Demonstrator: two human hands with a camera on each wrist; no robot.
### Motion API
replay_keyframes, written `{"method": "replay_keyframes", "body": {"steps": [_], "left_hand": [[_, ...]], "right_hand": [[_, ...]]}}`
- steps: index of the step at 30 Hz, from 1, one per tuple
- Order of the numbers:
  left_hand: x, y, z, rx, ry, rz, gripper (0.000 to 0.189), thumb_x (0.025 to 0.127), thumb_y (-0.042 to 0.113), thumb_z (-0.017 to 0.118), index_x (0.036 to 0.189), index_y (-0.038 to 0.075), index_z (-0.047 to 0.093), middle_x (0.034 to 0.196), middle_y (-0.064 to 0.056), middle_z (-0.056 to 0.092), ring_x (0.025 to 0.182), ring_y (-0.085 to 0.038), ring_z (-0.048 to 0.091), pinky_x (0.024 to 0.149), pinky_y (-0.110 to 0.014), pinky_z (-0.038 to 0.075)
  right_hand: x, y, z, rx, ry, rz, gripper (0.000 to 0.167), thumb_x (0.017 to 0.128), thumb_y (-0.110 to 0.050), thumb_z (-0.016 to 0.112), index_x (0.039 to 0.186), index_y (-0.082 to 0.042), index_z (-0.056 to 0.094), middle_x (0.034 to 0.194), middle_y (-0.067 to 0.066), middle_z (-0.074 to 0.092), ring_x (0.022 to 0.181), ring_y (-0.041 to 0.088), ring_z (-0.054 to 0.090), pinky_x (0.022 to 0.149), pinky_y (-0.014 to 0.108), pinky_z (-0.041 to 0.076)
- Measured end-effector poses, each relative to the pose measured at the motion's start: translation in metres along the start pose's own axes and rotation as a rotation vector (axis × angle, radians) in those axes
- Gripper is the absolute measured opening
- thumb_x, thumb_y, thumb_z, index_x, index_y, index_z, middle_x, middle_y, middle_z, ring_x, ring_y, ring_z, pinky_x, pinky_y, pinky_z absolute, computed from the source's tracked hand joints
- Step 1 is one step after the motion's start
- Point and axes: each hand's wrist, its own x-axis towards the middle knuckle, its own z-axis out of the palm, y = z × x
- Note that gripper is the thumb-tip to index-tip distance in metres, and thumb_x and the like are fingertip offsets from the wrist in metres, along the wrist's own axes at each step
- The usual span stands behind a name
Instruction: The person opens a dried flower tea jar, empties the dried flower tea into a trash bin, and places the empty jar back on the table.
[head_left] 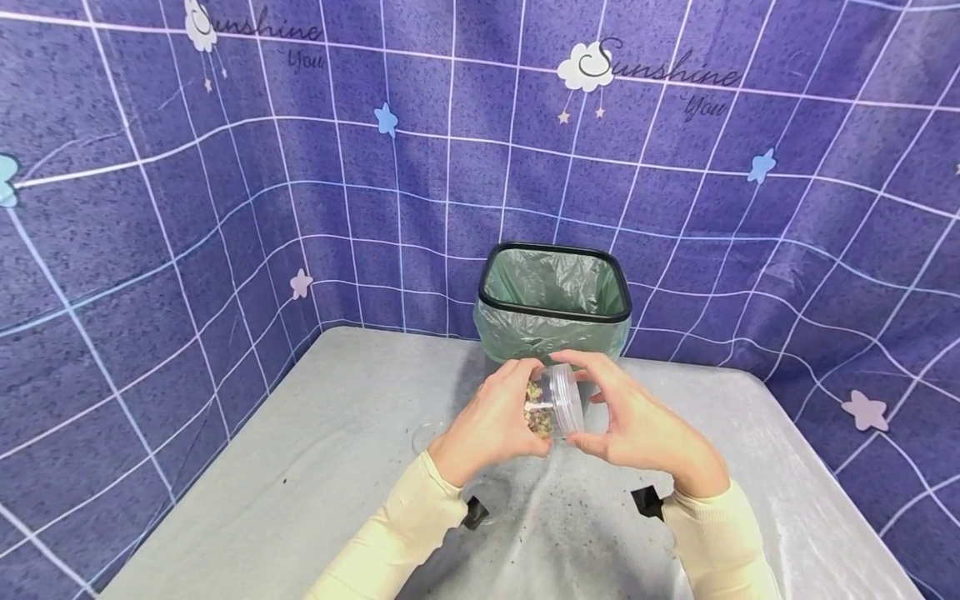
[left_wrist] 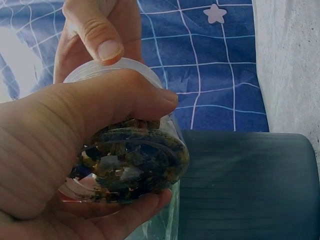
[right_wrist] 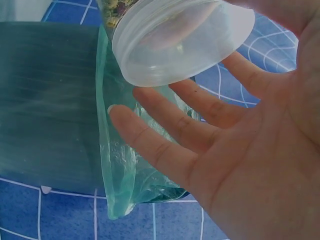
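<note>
Table under creased grey cloth (head_left: 300,417), viewed as I stand by. Items, nearest first:

Cream sleeves (head_left: 405,521), two, ribbed at the cuff; a black square piece (head_left: 647,502) beside each wrist.

Dark specks (head_left: 581,504), scattered over the cloth between the forearms.

Clear round pieces, two, lying on the cloth: one disc (head_left: 497,493) beside the left cuff, one ring-like outline (head_left: 429,437) farther off, partly hidden by the left hand.

Left hand (head_left: 491,412): thumb and fingers wrapped round the body of a clear jar (left_wrist: 135,165).

Right hand (head_left: 637,421): thumb and fingertips gripping the translucent lid (right_wrist: 185,45) at the jar's mouth.

Jar, one: raised above the table between both hands, tipped on its side, lid rightward; yellowish-green dried bits (head_left: 536,417) within.

Dark teal bin (right_wrist: 50,110), upright behind the hands; black rim (head_left: 555,315), translucent green liner (head_left: 551,337).

Purple-blue curtain (head_left: 420,208), farthest: pale grid, stars, clouds, lettering "Sunshine You".
</note>
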Motion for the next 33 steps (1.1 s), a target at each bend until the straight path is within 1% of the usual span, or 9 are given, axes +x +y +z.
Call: {"method": "replay_keyframes", "body": {"steps": [3, 6, 10, 13, 18, 21, 24, 29, 33], "left_hand": [[-0.0004, 0.0001, -0.001, -0.004, 0.007, -0.004, 0.093, 0.054, 0.02, 0.096, 0.136, 0.01, 0.054, 0.124, -0.006, 0.063, 0.102, -0.02, 0.062, 0.089, -0.035, 0.055], [-0.0007, 0.0, -0.0019, -0.005, 0.013, -0.005, 0.093, 0.054, 0.02, 0.095, 0.136, 0.009, 0.053, 0.124, -0.006, 0.063, 0.102, -0.02, 0.062, 0.089, -0.035, 0.055], [-0.0004, -0.0007, -0.0027, -0.007, 0.019, -0.012, 0.093, 0.053, 0.019, 0.095, 0.136, 0.009, 0.054, 0.123, -0.005, 0.062, 0.101, -0.02, 0.062, 0.089, -0.035, 0.055], [0.0001, -0.0009, -0.0033, -0.006, 0.021, -0.014, 0.093, 0.053, 0.019, 0.095, 0.136, 0.009, 0.054, 0.123, -0.005, 0.062, 0.102, -0.02, 0.063, 0.09, -0.035, 0.055], [0.0006, -0.0004, -0.004, -0.009, 0.026, -0.021, 0.092, 0.054, 0.019, 0.095, 0.135, 0.01, 0.054, 0.123, -0.005, 0.062, 0.102, -0.021, 0.063, 0.091, -0.036, 0.055], [0.0001, 0.0003, -0.004, -0.014, 0.024, -0.028, 0.091, 0.055, 0.019, 0.096, 0.135, 0.01, 0.054, 0.123, -0.005, 0.062, 0.102, -0.021, 0.063, 0.09, -0.036, 0.055], [-0.0001, 0.0004, -0.0039, -0.02, 0.021, -0.026, 0.09, 0.055, 0.019, 0.096, 0.135, 0.01, 0.054, 0.124, -0.005, 0.062, 0.102, -0.02, 0.063, 0.091, -0.036, 0.055], [-0.0003, 0.0001, -0.0038, -0.019, 0.024, -0.019, 0.091, 0.055, 0.018, 0.096, 0.135, 0.009, 0.054, 0.124, -0.005, 0.062, 0.101, -0.02, 0.062, 0.09, -0.036, 0.055], [-0.0001, -0.0002, -0.0027, -0.004, 0.019, -0.012, 0.092, 0.055, 0.018, 0.096, 0.135, 0.009, 0.053, 0.123, -0.006, 0.062, 0.1, -0.021, 0.062, 0.089, -0.036, 0.055]], "right_hand": [[-0.0008, 0.0007, -0.0013, -0.01, 0.002, 0.011, 0.101, 0.075, -0.012, 0.091, 0.158, -0.022, 0.034, 0.15, 0.001, 0.049, 0.124, 0.019, 0.059, 0.09, 0.038, 0.057], [-0.0013, 0.0019, -0.0017, -0.022, 0.014, 0.027, 0.095, 0.081, -0.023, 0.089, 0.158, -0.023, 0.034, 0.152, 0.003, 0.048, 0.124, 0.02, 0.061, 0.088, 0.034, 0.057], [-0.0007, 0.0027, -0.001, -0.022, 0.023, 0.073, 0.082, 0.09, -0.035, 0.081, 0.158, -0.023, 0.035, 0.155, 0.004, 0.047, 0.124, 0.022, 0.062, 0.085, 0.035, 0.057], [0.0006, 0.0031, -0.0004, -0.005, 0.028, 0.127, 0.073, 0.095, -0.035, 0.074, 0.157, -0.022, 0.037, 0.153, 0.007, 0.049, 0.122, 0.023, 0.064, 0.086, 0.039, 0.057], [0.002, 0.0034, -0.0011, 0.019, 0.041, 0.222, 0.058, 0.104, -0.035, 0.061, 0.155, -0.017, 0.041, 0.143, 0.011, 0.059, 0.116, 0.025, 0.067, 0.091, 0.046, 0.057], [0.0025, 0.0032, -0.0006, 0.006, 0.041, 0.278, 0.054, 0.107, -0.039, 0.053, 0.154, -0.015, 0.043, 0.136, 0.012, 0.064, 0.114, 0.025, 0.068, 0.093, 0.051, 0.055], [0.0037, 0.003, 0.0013, -0.005, 0.031, 0.334, 0.053, 0.108, -0.043, 0.048, 0.152, -0.014, 0.045, 0.126, 0.011, 0.069, 0.102, 0.021, 0.07, 0.088, 0.048, 0.056], [0.0045, 0.0031, 0.0032, 0.008, -0.006, 0.417, 0.049, 0.108, -0.049, 0.043, 0.143, -0.016, 0.053, 0.098, 0.003, 0.073, 0.076, 0.012, 0.067, 0.077, 0.038, 0.054], [0.0045, 0.005, 0.0053, 0.01, -0.024, 0.448, 0.046, 0.108, -0.053, 0.041, 0.134, -0.02, 0.06, 0.092, 0.001, 0.07, 0.072, 0.015, 0.066, 0.075, 0.037, 0.052]]}}
